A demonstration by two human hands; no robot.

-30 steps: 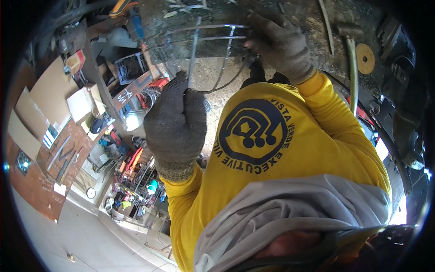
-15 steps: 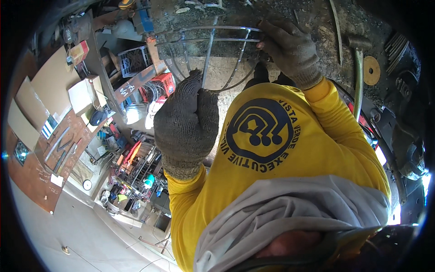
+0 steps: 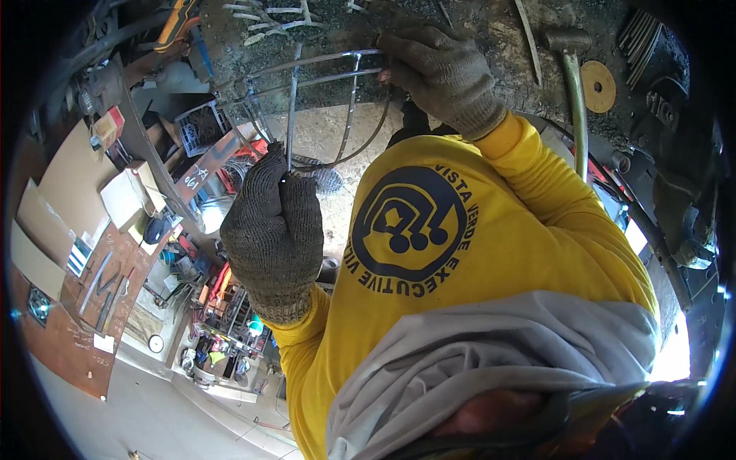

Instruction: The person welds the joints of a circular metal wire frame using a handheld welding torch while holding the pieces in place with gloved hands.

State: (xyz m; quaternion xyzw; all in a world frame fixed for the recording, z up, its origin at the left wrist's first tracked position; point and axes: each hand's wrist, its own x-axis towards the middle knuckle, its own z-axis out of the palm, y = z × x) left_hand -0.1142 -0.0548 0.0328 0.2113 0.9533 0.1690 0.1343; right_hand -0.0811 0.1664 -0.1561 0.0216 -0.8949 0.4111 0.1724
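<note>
Both my hands wear grey knit gloves and my sleeves are yellow. My left hand (image 3: pixel 272 230) is closed around the lower end of a thin straight metal rod (image 3: pixel 292 107), which runs up across a curved wire frame (image 3: pixel 322 69). My right hand (image 3: pixel 445 73) grips the right end of that frame, where its bent wires meet. The frame lies against the edge of a dark, dirty workbench (image 3: pixel 475 23). Part of the frame is hidden behind my right glove.
A hammer (image 3: pixel 571 77) and a round orange disc (image 3: pixel 598 86) lie on the bench to the right. Loose wire pieces (image 3: pixel 268 15) sit at its top. Cardboard boxes (image 3: pixel 57 176), a rusty sheet (image 3: pixel 69 337) and shelves of tools (image 3: pixel 222 314) fill the left side.
My left hand has slid down and to the left with the rod. My right hand stays on the frame's end, and the frame now sits further left in the picture.
</note>
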